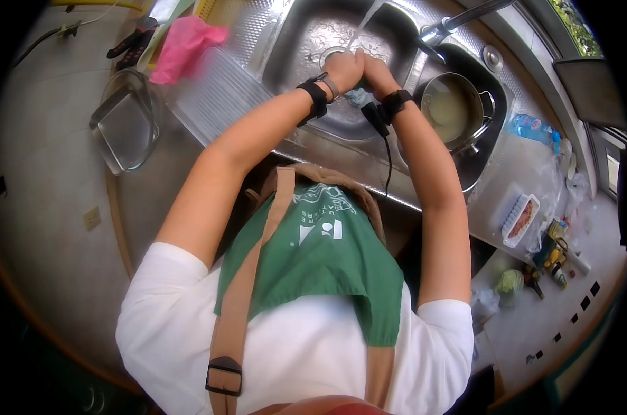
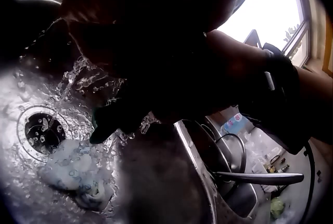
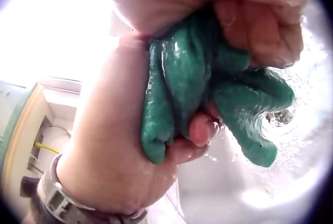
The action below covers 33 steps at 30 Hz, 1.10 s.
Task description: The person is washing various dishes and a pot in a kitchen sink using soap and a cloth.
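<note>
Both hands are close together over the left sink basin. My left hand (image 1: pixel 342 71) (image 3: pixel 122 130) and my right hand (image 1: pixel 378 75) (image 3: pixel 255 21) grip a wet, bunched green cloth (image 3: pixel 182 65), whose loose ends hang between and below them. Curled fingers of both show in the right wrist view. Water splashes about the hands in the left wrist view, where they are mostly dark and an end of the green cloth (image 2: pixel 105 124) sticks out. Below them a wet pale cloth (image 2: pixel 75 169) with bluish marks lies beside the drain (image 2: pixel 44 133).
Water runs from the faucet (image 1: pixel 438 34). A metal pot (image 1: pixel 453 111) with cloudy liquid stands in the right basin. On the left are a ridged drainboard (image 1: pixel 220 93), a pink cloth (image 1: pixel 187 48) and a clear dish (image 1: pixel 125 121); on the right, a bottle (image 1: pixel 535 130) and a meat tray (image 1: pixel 521 220).
</note>
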Available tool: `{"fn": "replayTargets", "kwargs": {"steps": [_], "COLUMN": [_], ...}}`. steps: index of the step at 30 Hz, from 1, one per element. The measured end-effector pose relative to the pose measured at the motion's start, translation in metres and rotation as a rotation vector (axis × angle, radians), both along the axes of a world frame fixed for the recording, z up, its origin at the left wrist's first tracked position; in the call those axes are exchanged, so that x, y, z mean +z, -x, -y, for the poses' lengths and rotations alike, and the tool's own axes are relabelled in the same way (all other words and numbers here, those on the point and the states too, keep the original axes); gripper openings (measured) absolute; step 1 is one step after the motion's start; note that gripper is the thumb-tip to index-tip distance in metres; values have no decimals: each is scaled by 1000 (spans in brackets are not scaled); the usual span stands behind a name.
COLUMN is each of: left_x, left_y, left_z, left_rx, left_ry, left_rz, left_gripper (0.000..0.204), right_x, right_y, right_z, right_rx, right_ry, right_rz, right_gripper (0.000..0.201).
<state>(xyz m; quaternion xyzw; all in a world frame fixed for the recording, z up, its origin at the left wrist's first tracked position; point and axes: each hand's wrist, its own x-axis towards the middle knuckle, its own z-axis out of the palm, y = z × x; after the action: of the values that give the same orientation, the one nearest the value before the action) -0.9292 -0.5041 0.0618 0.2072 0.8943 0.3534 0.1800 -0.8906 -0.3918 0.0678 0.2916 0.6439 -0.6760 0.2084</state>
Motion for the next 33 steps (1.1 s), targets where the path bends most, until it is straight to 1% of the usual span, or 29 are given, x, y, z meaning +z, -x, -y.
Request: {"fn": "replayTargets", "kwargs": {"steps": [2,3,4,5,6,7,8,10,11,12,14,15,16,17,18,19,20,21,22,23,24,25,26,27,28,29,30,32,33], "left_x": [8,17,28,32,37,42,36,45,40,27,4,10,17,23,41,60,60,60,51,59,60,73,54,55,49,51,52,43,62], "left_y": [4,2,1,3,4,8,6,9,18,26,33,31,30,30,29,22,18,17,18,13,7,-1,-1,-1,-3,-5,-9,-22,-25], "left_z": [2,2,4,6,8,12,14,18,20,22,30,33,36,39,41,35,34,36,37,39,37,36,31,29,25,23,22,14,16], "left_rx": [-144,-145,-154,-179,-205,-100,-19,32,-64,-66,-309,-261,-258,-205,-148,112,199,145,21,-67,-88,-114,-141,-204,-219,-259,-297,-226,-210], "left_ry": [33,-82,-95,-160,-225,-379,-525,-779,-799,-799,-627,-595,-597,-577,-557,-481,-508,-558,-632,-715,-773,-826,-701,-620,-548,-427,-310,-234,-260], "left_rz": [-3,37,161,118,75,665,751,1037,1155,1155,927,960,957,1100,1236,1366,1401,1489,1597,1654,1735,1688,1666,1613,1532,1403,1274,1067,1003], "left_gripper": [69,71,69,66,70,82,81,62,41,41,30,33,33,35,38,42,41,43,43,41,40,31,20,12,13,13,14,13,12], "right_x": [0,8,10,7,5,2,12,39,25,37,68,83,80,73,68,67,71,74,77,75,74,74,76,79,81,79,78,73,65], "right_y": [1,2,2,5,7,8,4,-5,-9,-15,-35,-39,-45,-51,-55,-56,-57,-57,-56,-54,-52,-49,-47,-45,-44,-43,-42,-39,-38], "right_z": [-3,-7,-17,-25,-32,-36,-35,-27,-34,-33,-32,-32,-30,-28,-25,-25,-22,-19,-15,-13,-12,-8,-6,-6,-7,-7,-6,-3,-5], "right_rx": [-168,-297,-308,-308,-307,-296,-301,-333,-323,-324,-23,137,141,291,432,532,603,619,630,643,648,648,646,729,810,860,877,1038,1045], "right_ry": [154,324,386,435,484,541,537,668,680,679,412,254,254,-180,-623,-805,-916,-993,-1068,-1143,-1222,-1183,-1146,-1189,-1231,-1303,-1338,-1397,-1394], "right_rz": [36,41,2,3,4,-25,-25,-120,-130,-130,-144,-99,-101,-417,-732,-781,-833,-871,-918,-989,-1054,-1105,-1150,-1136,-1112,-1124,-1145,-828,-843], "right_gripper": [23,21,20,21,23,24,24,25,32,32,45,62,62,68,76,87,85,84,83,79,75,71,67,64,61,61,56,45,45]}}
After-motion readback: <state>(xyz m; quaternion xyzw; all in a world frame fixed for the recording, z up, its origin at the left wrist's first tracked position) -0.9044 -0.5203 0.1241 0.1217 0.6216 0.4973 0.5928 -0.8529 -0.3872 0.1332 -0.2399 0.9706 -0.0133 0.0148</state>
